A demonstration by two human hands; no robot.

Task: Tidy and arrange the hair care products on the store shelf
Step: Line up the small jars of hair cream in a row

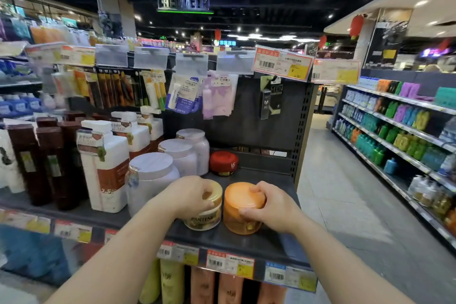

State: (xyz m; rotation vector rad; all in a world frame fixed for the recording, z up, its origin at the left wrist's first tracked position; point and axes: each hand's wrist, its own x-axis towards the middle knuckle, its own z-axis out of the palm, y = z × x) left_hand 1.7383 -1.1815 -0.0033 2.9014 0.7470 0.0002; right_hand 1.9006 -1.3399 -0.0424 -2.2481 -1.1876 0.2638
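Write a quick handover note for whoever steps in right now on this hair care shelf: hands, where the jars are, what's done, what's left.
Left hand: grip closed over the lid of the gold Pantene jar.
Right hand: grip closed on the orange jar.
Both jars stand side by side near the shelf front edge.
The red jar sits alone further back; the white tubs line up to the left.
Done: tubs and bottles look orderly.
Left: probably square up the two jars, labels forward, and bring the red one into line.

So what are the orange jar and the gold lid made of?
The orange jar under the right hand looks like glossy, slightly see-through plastic: light glows through its wall. The gold lid under the left hand shines like metal, but is probably metallic-coated plastic; I can't be sure.
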